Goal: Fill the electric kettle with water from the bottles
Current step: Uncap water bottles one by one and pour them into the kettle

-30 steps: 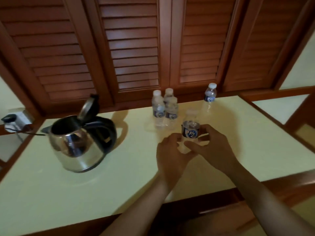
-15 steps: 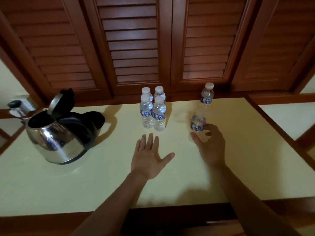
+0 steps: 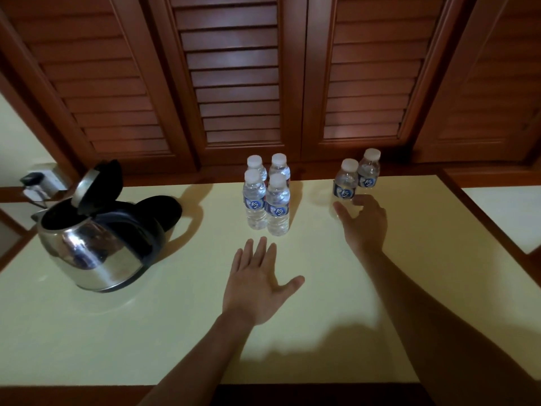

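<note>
Pale yellow tabletop with dark wooden edging [image 3: 164, 332] fills the lower frame; brown louvred wooden shutters [image 3: 234, 74] span the top.

Stainless-steel electric kettle with black handle [image 3: 96, 247] stands at left of frame, hinged lid [image 3: 96, 186] tipped up and open, dark interior visible. A round black kettle base [image 3: 164, 210] lies just behind it, to its right. White wall socket with a black plug [image 3: 38, 180] sits at far left, above the kettle.

Left hand [image 3: 257, 285], lower centre: palm down over the tabletop, fingers extended and loosely together, thumb splayed to the right. Holds nothing. Whether the palm touches the surface cannot be told.

Right hand [image 3: 363, 224], right of centre: loosely open, fingers curved, grasping nothing. Fingertips lie just below the nearer of two small clear plastic water bottles with white caps and blue labels [image 3: 355, 178] at upper right; contact with that bottle cannot be told.

Cluster of four matching capped water bottles [image 3: 268, 197] stands upright at centre, touching one another, just above the left hand's fingertips and apart from them.
</note>
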Motion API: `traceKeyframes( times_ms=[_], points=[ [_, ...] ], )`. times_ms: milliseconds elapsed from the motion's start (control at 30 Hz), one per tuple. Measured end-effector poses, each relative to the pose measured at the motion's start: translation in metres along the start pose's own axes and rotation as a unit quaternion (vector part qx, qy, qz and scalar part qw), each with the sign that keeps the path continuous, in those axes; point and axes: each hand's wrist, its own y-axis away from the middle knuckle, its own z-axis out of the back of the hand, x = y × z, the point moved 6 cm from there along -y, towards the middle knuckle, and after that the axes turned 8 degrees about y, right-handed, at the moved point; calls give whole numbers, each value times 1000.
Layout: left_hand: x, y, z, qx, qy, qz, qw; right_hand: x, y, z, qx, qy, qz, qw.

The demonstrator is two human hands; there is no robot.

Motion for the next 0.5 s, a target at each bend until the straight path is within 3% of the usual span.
traceKeyframes(
  times_ms=[500],
  points=[
    [1,-5,0,-7,8,4,1000,6,-24,-7,7,32,-19,999]
  ],
)
